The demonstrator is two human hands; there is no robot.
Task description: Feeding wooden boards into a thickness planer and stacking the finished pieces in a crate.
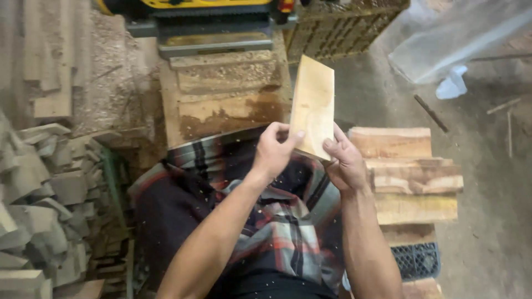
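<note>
Both hands hold one short, pale wooden board (313, 102) upright over my lap. My left hand (275, 148) grips its lower left edge with the fingers curled over the face. My right hand (344, 160) clasps the lower right corner from beneath. The board's upper end points toward a yellow and black planing machine (210, 19) at the top of the view. My lap is covered by a plaid cloth (266, 221) flecked with sawdust.
A sawdust-covered wooden platform (221, 94) lies in front of the machine. Several planks are stacked (413, 177) on a dark plastic crate (415, 260) at my right. A heap of grey wood offcuts (44, 205) fills the left side. A clear plastic bag (460, 39) lies on the concrete floor.
</note>
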